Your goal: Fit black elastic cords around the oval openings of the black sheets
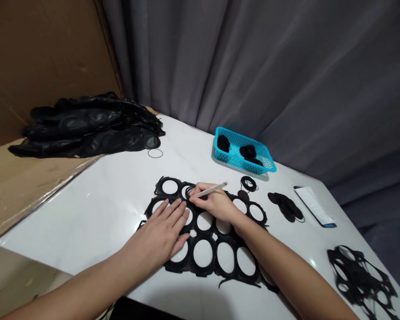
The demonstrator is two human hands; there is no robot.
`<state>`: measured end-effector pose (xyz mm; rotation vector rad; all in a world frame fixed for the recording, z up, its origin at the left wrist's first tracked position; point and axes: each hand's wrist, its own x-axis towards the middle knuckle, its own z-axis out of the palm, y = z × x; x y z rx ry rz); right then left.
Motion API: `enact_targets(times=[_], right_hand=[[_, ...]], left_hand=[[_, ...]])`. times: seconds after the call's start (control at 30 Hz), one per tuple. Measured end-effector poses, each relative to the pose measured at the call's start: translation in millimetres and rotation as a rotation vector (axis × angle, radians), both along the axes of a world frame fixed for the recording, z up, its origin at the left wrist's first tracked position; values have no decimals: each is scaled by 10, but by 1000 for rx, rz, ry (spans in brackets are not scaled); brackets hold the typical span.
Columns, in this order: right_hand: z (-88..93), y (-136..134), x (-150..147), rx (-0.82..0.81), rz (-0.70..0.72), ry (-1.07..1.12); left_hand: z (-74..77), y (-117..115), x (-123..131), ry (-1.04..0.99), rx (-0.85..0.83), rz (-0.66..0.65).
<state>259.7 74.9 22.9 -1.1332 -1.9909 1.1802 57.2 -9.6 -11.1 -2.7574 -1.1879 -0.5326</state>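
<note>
A black sheet (200, 238) with rows of large round holes lies flat on the white table. My left hand (165, 226) rests on its left part, fingers stretched out and palm down. In my right hand (215, 202), a slim white pen-like tool (210, 190) is pinched; its working tip is hidden by the fingers. Thin black loops (188, 191) show beside those fingertips, over a hole in the top row. I cannot tell whether the fingers also hold the loops.
A blue basket (242, 166) holding black coils stands at the back. Right of the sheet are a black ring bundle (248, 183), black discs (286, 206), a phone-like white slab (315, 206) and black scraps (360, 275). Black material (96, 126) is heaped back left, near a thin ring (155, 153).
</note>
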Motion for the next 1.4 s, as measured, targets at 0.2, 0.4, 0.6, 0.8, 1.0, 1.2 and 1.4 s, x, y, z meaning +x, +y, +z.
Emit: enact_targets(times=[0.2, 0.4, 0.6, 0.8, 1.0, 1.2, 1.4], right_hand=[[-31, -49, 18, 119, 33, -76], [-94, -115, -20, 532, 169, -416], [138, 663, 295, 656, -388, -561], [270, 787, 144, 465, -402, -361], [91, 318, -380, 97, -48, -32], [40, 155, -473, -17, 29, 8], [-16, 167, -498, -32, 50, 32]], left_hand=[[14, -3, 9, -39, -18, 11], [4, -1, 20, -84, -49, 58], [16, -6, 5, -77, -74, 53], [75, 16, -104, -89, -92, 26], [31, 6, -318, -86, -4, 137], [74, -47, -311, -7, 49, 136], [71, -47, -305, -22, 30, 139]])
